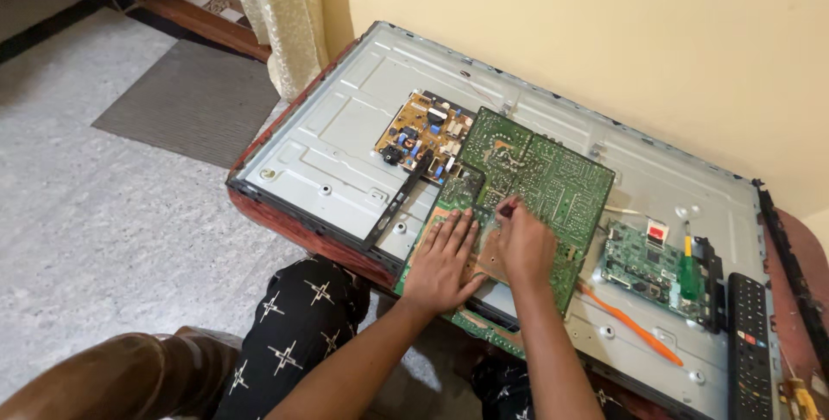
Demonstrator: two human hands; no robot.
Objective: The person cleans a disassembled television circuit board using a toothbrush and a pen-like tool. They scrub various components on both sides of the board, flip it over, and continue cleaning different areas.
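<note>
The left hand (445,260) lies flat and open, palm down, fingers stretched forward and close together, pressing on the near end of a large green printed circuit board (540,183) with its solder side up. It grips nothing. Its forearm comes up from the lower edge of the view. The right hand (524,243) sits just beside it, touching or nearly so, fingers curled and pinched around a thin dark tool (508,207) whose tip meets the green board; what kind of tool it is cannot be told. The right forearm rises steeply from below.

The green board rests tilted across the grey sheet-metal back of a flat television panel (345,139), which lies face down on a reddish wooden table (289,221) against a cream wall. Inside this shallow metal tray, a tan power board with coloured components (421,131) sits beyond the hands, and a smaller green mainboard (643,265) lies to the right. An orange flat strip (635,329) lies near that mainboard. A black remote control (749,347) lies at the panel's right edge.
</note>
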